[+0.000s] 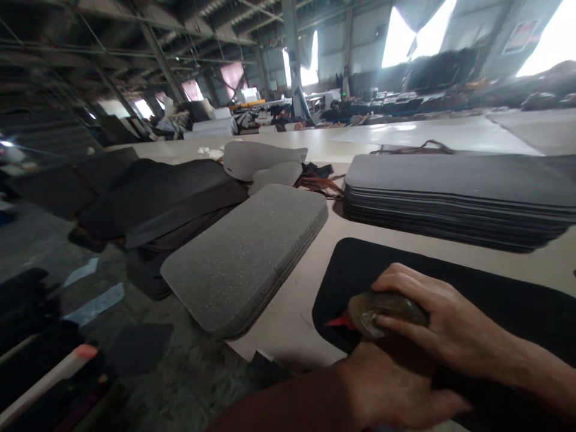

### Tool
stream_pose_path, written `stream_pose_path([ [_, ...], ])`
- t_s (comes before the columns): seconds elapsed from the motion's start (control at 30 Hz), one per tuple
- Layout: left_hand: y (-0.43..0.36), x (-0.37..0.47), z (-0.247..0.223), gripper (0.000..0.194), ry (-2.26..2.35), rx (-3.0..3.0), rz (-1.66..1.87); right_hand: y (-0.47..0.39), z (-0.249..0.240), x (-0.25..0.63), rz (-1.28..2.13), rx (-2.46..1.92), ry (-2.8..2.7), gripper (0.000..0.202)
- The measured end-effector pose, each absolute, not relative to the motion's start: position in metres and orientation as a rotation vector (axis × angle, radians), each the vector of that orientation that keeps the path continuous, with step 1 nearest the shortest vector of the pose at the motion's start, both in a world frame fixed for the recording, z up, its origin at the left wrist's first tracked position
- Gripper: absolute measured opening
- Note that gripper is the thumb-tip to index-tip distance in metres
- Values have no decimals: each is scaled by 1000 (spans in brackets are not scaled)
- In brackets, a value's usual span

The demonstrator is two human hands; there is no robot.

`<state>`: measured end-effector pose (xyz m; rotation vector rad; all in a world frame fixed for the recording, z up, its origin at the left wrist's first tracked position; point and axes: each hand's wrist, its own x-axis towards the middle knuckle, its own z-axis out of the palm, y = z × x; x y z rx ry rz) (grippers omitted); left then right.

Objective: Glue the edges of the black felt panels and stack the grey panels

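Black foam-like sheet [495, 300] lies flat on the table [292, 306] near its front edge, and both hands work on it. The right hand [432, 324] is wrapped around a brownish, rounded tool [382, 309] with a red tip [339, 322] that points left and down onto the sheet; the fingers curl over the top, which looks like a grip for pressing and steering the tip along the sheet's rounded corner. The left hand [391, 384] lies lower in the frame, close under the tool, palm down on or just above the sheet; it seems to pin the sheet so it does not slide, though whether it holds anything I cannot tell.

Just left of the sheet a stack of grey speckled pads [252, 252] with rounded corners hangs partly over the table edge, within easy reach. Behind the sheet a taller stack of dark pads [459, 198] lies squared up, well apart from the hands. Farther left, loose black sheets [171, 198] are piled untidily, and pale grey pieces [261, 159] lie beyond them beside a tangle of reddish-brown cord [321, 183]. On the floor [180, 384] are scraps and light strips.

No brand, label or readable writing shows on the tool, the pads or the sheets; a sign high on the far wall is too blurred to read.
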<state>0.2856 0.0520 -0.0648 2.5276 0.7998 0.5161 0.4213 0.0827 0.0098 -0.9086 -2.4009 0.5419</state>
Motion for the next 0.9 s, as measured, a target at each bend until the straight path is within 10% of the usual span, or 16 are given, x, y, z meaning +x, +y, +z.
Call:
stream_pose_path([
  [0.9,47,276,-53,67,811,2461,460,191,11,440,-36,-1271,-2339,20],
])
